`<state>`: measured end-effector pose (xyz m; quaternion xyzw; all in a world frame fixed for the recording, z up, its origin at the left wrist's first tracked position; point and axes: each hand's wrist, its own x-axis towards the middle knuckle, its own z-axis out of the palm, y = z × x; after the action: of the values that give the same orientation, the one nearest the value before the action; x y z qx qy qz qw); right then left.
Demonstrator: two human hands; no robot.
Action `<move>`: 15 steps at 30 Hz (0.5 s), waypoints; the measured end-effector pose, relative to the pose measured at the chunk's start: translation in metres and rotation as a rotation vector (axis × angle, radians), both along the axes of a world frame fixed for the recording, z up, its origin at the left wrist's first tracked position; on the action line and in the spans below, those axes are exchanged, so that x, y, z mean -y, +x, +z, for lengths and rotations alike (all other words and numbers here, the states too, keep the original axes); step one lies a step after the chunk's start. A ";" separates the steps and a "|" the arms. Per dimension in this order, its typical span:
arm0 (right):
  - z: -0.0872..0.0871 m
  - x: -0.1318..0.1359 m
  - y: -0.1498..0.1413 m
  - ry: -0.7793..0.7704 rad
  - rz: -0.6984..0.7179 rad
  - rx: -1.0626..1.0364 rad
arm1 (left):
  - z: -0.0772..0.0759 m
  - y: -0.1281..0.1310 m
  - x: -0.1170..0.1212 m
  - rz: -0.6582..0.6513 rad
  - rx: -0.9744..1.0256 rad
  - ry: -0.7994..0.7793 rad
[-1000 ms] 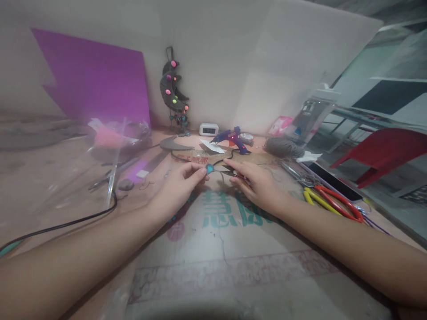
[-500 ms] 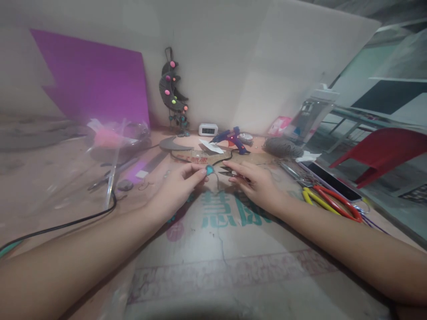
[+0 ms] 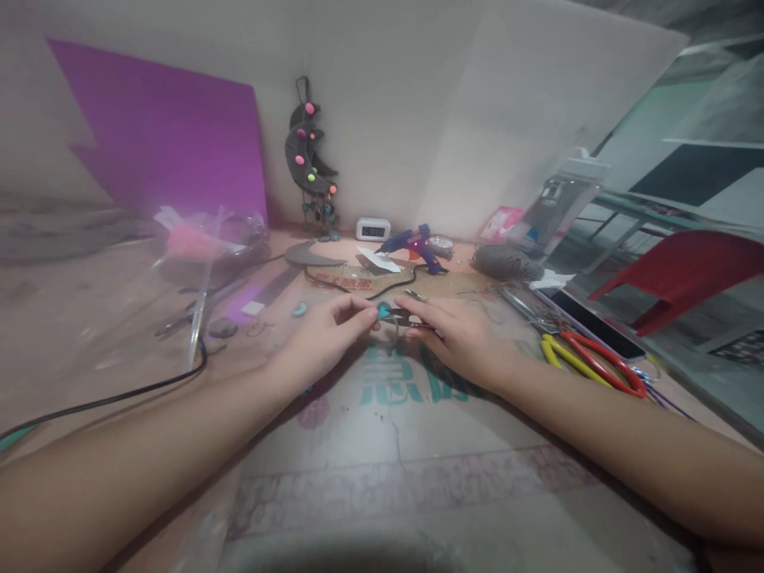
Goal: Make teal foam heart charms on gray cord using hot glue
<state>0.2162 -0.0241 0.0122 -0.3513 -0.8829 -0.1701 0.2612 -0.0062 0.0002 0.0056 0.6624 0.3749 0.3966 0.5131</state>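
Observation:
My left hand (image 3: 328, 338) pinches a small turquoise piece (image 3: 383, 313) between thumb and fingertips, above the printed cardboard. A thin grey strand of yarn (image 3: 394, 338) loops down beside that piece. My right hand (image 3: 465, 336) is closed around small dark scissors (image 3: 401, 315), whose pointed blades face left and reach the piece and the strand. Whether the blades touch the strand I cannot tell. The scissors' handles are mostly hidden by my fingers. Left of my left hand lies a pale blue curved bit (image 3: 299, 309).
Behind my hands are a blue glue gun (image 3: 415, 245), a white digital clock (image 3: 373, 229) and a grey crescent (image 3: 313, 255). A grey yarn ball (image 3: 507, 263), red-and-yellow-handled scissors (image 3: 602, 366) and a phone (image 3: 590, 325) lie right. A black cable (image 3: 113, 399) crosses the left side.
My left hand has brought the turquoise piece slightly right, up to the scissors' blades. The strand now bends into a loop near them. The pale blue bit has come into sight.

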 end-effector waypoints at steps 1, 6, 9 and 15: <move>0.000 0.000 0.000 0.000 -0.002 0.003 | 0.000 0.000 0.000 0.000 -0.003 0.002; 0.001 0.001 -0.001 0.012 -0.010 0.025 | 0.001 0.002 0.002 0.003 -0.005 -0.011; 0.002 0.001 0.000 0.005 -0.015 0.041 | 0.000 0.002 0.002 0.003 -0.007 -0.004; 0.000 0.001 0.000 -0.002 -0.012 0.018 | -0.001 0.001 0.001 0.001 -0.022 0.021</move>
<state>0.2167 -0.0249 0.0122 -0.3552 -0.8833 -0.1737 0.2520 -0.0054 -0.0010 0.0046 0.6718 0.3766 0.3934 0.5020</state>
